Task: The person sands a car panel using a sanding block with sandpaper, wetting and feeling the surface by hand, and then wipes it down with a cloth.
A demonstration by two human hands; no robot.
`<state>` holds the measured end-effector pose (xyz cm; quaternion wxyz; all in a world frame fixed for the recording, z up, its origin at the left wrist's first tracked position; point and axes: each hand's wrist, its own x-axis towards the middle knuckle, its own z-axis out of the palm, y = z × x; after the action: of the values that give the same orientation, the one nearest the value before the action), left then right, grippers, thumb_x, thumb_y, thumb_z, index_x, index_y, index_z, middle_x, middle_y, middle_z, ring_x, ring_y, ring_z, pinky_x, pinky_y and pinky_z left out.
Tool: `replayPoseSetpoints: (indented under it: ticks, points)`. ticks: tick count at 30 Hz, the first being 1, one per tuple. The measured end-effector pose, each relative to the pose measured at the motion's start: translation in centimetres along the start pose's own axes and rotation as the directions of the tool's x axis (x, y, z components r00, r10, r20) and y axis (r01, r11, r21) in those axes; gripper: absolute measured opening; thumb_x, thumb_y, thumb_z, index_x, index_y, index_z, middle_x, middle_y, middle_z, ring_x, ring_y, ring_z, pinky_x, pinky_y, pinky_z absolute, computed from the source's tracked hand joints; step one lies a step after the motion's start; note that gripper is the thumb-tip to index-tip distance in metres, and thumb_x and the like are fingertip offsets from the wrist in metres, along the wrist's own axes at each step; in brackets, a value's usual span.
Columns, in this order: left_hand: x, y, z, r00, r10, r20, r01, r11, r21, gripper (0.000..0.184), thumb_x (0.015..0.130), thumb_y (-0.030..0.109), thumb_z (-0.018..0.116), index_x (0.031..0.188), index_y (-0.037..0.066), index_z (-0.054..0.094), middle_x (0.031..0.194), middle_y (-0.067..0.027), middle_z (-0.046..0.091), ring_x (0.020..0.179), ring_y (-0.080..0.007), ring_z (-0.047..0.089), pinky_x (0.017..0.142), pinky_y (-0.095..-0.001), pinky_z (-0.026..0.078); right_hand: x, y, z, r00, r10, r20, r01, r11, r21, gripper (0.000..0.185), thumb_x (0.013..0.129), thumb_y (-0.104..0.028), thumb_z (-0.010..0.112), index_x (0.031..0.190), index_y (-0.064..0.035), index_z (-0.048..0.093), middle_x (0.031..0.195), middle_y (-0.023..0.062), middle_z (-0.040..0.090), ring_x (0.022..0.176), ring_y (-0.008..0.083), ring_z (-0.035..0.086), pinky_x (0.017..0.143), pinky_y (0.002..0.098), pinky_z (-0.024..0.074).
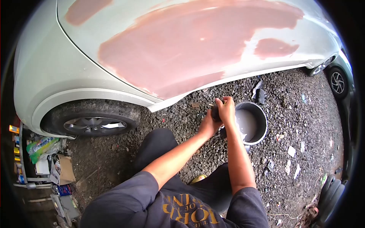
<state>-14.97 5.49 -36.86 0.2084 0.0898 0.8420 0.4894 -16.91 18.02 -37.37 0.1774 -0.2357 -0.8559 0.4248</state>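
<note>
Both hands meet over the gravel, just left of a dark bucket point(261, 119) with cloudy grey liquid in it. My left hand point(210, 123) is wrapped round a small dark object point(216, 113). Against the same object, from the right, my right hand point(227, 110) presses with bent fingers beside the bucket's rim. Above them is the light-coloured car's side panel point(171, 49), with large smooth pinkish patches on it. What the dark object is cannot be made out.
The car's wheel point(93, 123) is at the left. Boxes and packets lie by a cardboard box point(66, 170) at the lower left. Black scraps point(260, 95) lie above the bucket. Another car's wheel point(337, 83) shows at the right, with dark tyres point(331, 195) below.
</note>
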Motion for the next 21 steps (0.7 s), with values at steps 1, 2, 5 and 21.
replayPoseSetpoints:
  ticks: [1,2,5,21]
  points:
    - [-0.1,0.5,-0.6,1.000,0.015,-0.023,-0.017,0.994,-0.104,0.053,0.097,0.028,0.075,0.139,0.010,0.049,0.106,-0.0097,0.073,0.082,-0.0190,0.072,0.067,-0.0358,0.057,0.4,-0.3,-1.4,0.991,0.065,0.113,-0.072,0.996,0.054,0.055,0.096,-0.038,0.074,0.126,0.0050,0.058,0.110,0.0243,0.071,0.091,0.0374,0.072,0.081,0.0460,0.0581]
    - [0.3,0.9,-1.7,0.992,-0.048,0.116,0.075,0.969,-0.237,0.044,0.104,0.037,0.065,0.138,0.012,0.050,0.102,-0.0086,0.072,0.069,-0.0121,0.068,0.053,-0.0262,0.055,0.6,-0.4,-2.8,0.967,0.124,0.224,-0.149,0.984,0.101,0.060,0.095,-0.040,0.076,0.128,0.0062,0.057,0.111,0.0226,0.071,0.090,0.0341,0.072,0.079,0.0442,0.0590]
    - [1.6,-0.4,-4.0,0.990,0.023,0.139,0.018,0.956,-0.292,0.038,0.112,0.042,0.047,0.134,0.013,0.055,0.101,-0.0056,0.071,0.068,-0.0087,0.068,0.049,-0.0221,0.056,0.4,-1.4,-6.4,0.758,0.265,0.596,-0.498,0.825,0.267,0.063,0.096,-0.034,0.075,0.139,0.0056,0.052,0.106,0.0130,0.067,0.086,0.0168,0.068,0.071,0.0326,0.0629]
    - [-2.6,-8.5,-2.3,0.930,-0.269,0.251,0.363,0.776,-0.515,0.042,0.110,0.044,0.051,0.133,0.009,0.056,0.140,-0.0096,0.058,0.119,-0.0223,0.062,0.091,-0.0392,0.058,2.7,-0.7,-14.6,0.973,0.114,0.203,-0.173,0.936,0.305,0.038,0.109,-0.033,0.057,0.115,0.0029,0.069,0.090,0.0138,0.071,0.076,0.0195,0.074,0.072,0.0344,0.0549]
